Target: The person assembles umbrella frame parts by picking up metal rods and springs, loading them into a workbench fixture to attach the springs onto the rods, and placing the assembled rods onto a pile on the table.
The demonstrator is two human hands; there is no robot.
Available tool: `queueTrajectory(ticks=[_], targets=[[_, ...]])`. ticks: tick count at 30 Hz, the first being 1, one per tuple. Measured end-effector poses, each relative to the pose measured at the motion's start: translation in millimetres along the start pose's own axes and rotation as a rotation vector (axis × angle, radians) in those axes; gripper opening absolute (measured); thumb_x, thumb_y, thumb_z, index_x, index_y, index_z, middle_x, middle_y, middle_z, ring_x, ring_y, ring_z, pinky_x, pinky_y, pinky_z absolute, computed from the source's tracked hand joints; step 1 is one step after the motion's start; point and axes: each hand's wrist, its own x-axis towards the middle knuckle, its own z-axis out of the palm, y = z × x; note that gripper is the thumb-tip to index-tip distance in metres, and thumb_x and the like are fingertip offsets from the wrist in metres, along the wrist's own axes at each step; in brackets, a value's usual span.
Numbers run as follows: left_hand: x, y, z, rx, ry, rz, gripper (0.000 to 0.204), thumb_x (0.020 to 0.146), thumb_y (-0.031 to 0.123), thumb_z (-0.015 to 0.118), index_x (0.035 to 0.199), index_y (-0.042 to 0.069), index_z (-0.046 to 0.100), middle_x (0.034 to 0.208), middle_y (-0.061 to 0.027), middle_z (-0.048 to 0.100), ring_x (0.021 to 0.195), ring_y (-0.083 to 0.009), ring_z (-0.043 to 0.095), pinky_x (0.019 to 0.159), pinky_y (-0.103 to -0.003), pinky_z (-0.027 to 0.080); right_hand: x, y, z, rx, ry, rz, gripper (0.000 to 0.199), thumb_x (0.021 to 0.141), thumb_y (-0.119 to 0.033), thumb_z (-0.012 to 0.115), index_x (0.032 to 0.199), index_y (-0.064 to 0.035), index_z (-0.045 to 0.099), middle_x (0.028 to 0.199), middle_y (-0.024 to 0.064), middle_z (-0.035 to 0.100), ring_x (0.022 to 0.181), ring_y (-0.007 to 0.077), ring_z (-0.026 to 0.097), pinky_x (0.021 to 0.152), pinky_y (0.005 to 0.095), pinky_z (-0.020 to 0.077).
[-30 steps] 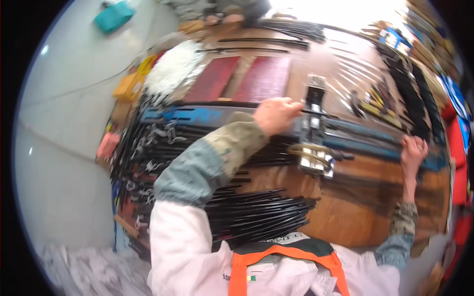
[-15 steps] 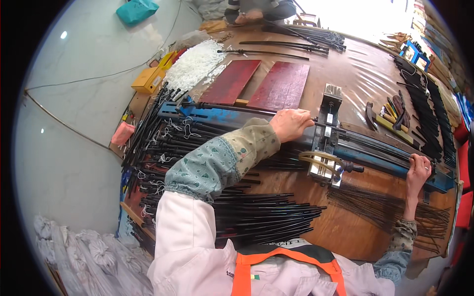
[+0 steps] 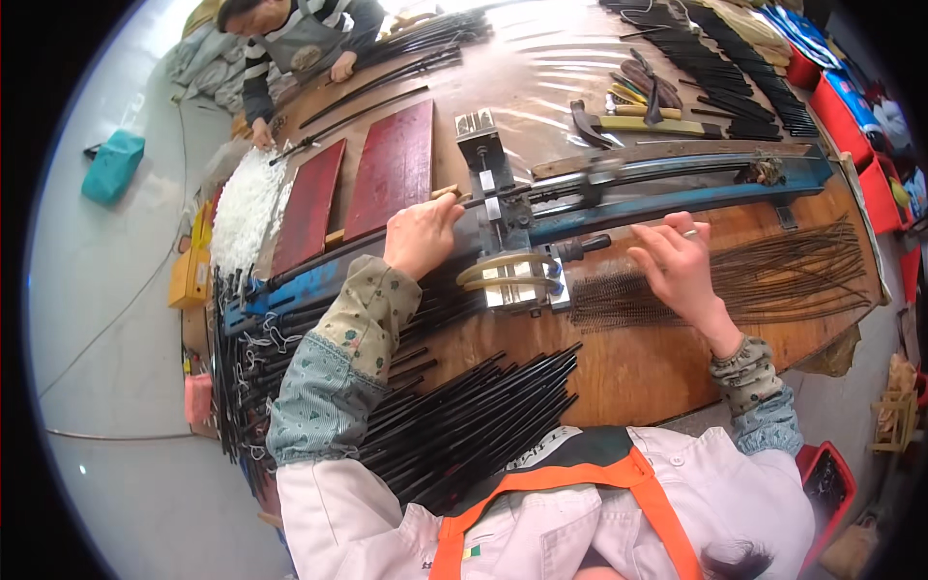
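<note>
A blue bench fixture [image 3: 773,188] with a long rail runs across the table, carrying a metal clamp block [image 3: 498,208] near its middle. Just left of that block, my left hand [image 3: 420,235] is closed, its fingers pinching a thin black rod [image 3: 466,202] that lines up with the clamp. My right hand [image 3: 679,269] hovers on the near side of the rail, fingers loosely bent and apart, holding nothing. Below it lie long thin springs [image 3: 735,280]. A dark sliding piece [image 3: 592,182] on the rail is smeared by motion.
Black tubes [image 3: 474,416] are heaped close to my body. Two dark red boards [image 3: 391,169] lie beyond the fixture. A hammer [image 3: 638,125] and pliers rest at the far right. Across the table, a co-worker's hand [image 3: 262,133] touches a pile of white pieces [image 3: 242,208].
My view has swung to the right. My right hand has left the rail's right end and come away from it. My left hand stays beside the clamp. The co-worker now shows more fully.
</note>
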Motion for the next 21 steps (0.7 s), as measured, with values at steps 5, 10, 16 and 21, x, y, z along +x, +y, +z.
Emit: queueTrajectory(ticks=[5, 10, 16, 21], targets=[[-8.8, -0.4, -4.5, -0.012, -0.004, 0.003, 0.021, 0.101, 0.029, 0.057, 0.096, 0.009, 0.061, 0.081, -0.0188, 0.069, 0.079, -0.0420, 0.068, 0.066, -0.053, 0.052, 14.2, -21.8, 15.0, 0.190, -0.057, 0.006, 0.034, 0.087, -0.012, 0.075, 0.120, -0.0060, 0.069, 0.098, 0.0059, 0.069, 0.100, 0.0263, 0.060, 0.090, 0.0396, 0.0375], [-22.5, 4.6, 2.6, -0.051, 0.094, 0.057, 0.012, 0.096, 0.020, 0.062, 0.091, 0.010, 0.062, 0.083, -0.0183, 0.069, 0.080, -0.0388, 0.069, 0.067, -0.050, 0.053, 8.0, -25.2, 30.9, 0.464, -0.045, -0.053, 0.022, 0.087, 0.004, 0.067, 0.108, -0.0007, 0.063, 0.091, 0.0174, 0.058, 0.089, 0.0370, 0.058, 0.082, 0.0460, 0.0459], [-6.2, -1.7, 22.3, -0.048, 0.360, 0.304, 0.011, 0.093, 0.019, 0.065, 0.089, 0.011, 0.060, 0.079, -0.0129, 0.065, 0.071, -0.0348, 0.068, 0.061, -0.046, 0.053, 5.3, -14.7, 41.1, 0.484, -0.195, 0.215, 0.031, 0.085, -0.009, 0.077, 0.112, -0.0002, 0.064, 0.101, 0.0198, 0.065, 0.092, 0.0411, 0.061, 0.081, 0.0457, 0.0499], [-16.7, -124.5, -5.8, 0.166, 0.487, 0.406, 0.013, 0.083, 0.013, 0.068, 0.094, 0.019, 0.070, 0.085, -0.0030, 0.070, 0.078, -0.0266, 0.069, 0.071, -0.041, 0.055, -24.8, -68.3, 23.5, 0.062, -0.326, -0.125, 0.033, 0.074, -0.014, 0.081, 0.101, -0.0065, 0.065, 0.091, 0.0087, 0.063, 0.091, 0.0286, 0.059, 0.081, 0.0402, 0.0439]])
